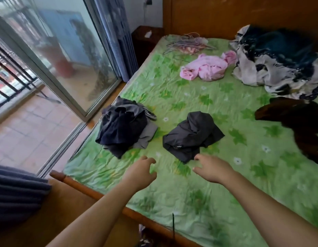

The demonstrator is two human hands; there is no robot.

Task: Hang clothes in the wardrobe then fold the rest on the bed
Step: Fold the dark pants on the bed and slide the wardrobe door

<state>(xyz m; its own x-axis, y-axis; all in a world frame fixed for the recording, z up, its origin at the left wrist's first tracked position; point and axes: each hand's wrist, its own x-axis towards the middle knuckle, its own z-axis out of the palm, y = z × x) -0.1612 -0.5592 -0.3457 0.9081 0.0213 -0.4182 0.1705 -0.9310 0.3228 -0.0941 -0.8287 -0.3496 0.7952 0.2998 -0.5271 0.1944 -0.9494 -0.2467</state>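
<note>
Bedsheet in green leaf print covers the bed (217, 202), and the widest bare stretch of it lies at the near end, from the wooden foot rail (94, 193) up to the two dark heaps. Both hands hover over that stretch. The left hand (140, 171) is above the sheet with its fingers (151, 160) loosely curled and apart, holding nothing. The right hand (211, 170) is the same, fingers (199, 157) spread and half bent, their tips just beside the near hem of the black garment (190, 134); whether they touch it cannot be told.

The black garment lies crumpled in the middle of the bed. To its left, near the mattress edge on the window side, sits a dark pile (126, 127) of navy and grey clothes, with a strip of bare sheet between the two. Farther up lie a pink garment (206, 67) and, beyond it by the headboard (244, 15), a tangle of wire hangers (188, 42). On the right side a large dark blue and white heap (279, 57) fills the far corner, and a brown garment (297, 122) sprawls just below it.

Left of the bed a narrow floor strip runs beside a sliding glass door (65, 56), with a curtain (117, 32) and a dark nightstand (145, 38) at its far end. Grey folded fabric (15, 189) sits at the lower left
</note>
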